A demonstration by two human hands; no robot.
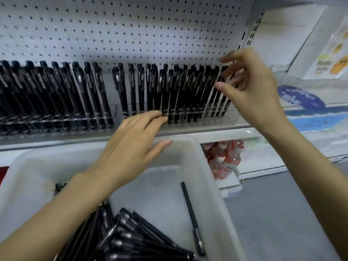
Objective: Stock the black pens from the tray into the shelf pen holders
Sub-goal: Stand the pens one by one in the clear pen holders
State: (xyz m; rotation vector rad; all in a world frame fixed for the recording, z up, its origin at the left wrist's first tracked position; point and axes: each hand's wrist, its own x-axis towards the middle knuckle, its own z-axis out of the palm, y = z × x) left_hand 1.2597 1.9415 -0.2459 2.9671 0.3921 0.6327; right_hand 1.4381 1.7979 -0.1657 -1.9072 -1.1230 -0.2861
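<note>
Head view: one wide look down at a shop shelf, with the tray near
Pen holders [56, 122]: clear plastic, running left to right along the far shelf [56, 138]
Standing pens [178, 91]: black, upright or slightly leaning in the holders, packed in rows, with a narrow gap left of centre
Tray [207, 185]: white plastic, near and below the shelf, its far rim just under the shelf edge
Loose pens [143, 240]: black, heaped at the near left of the tray floor, partly under the left forearm
Single pen [190, 210]: black, lying alone near the tray's right wall, apart from the heap
Left hand [130, 142]: fingers straight and close together, tips touching the lower front of the holders at centre; thumb spread out over the tray's far rim; holds nothing
Right hand [252, 91]: raised at the right end of the row, fingers loosely spread among the tops of the rightmost pens; whether it pinches one I cannot tell
Pegboard [131, 31]: white, perforated, behind the pens
Bottles [224, 159]: red and white, on a lower level right of the tray
Sticker sheets [337, 53]: yellow-printed, far right
Floor [282, 213]: grey, near right
</note>
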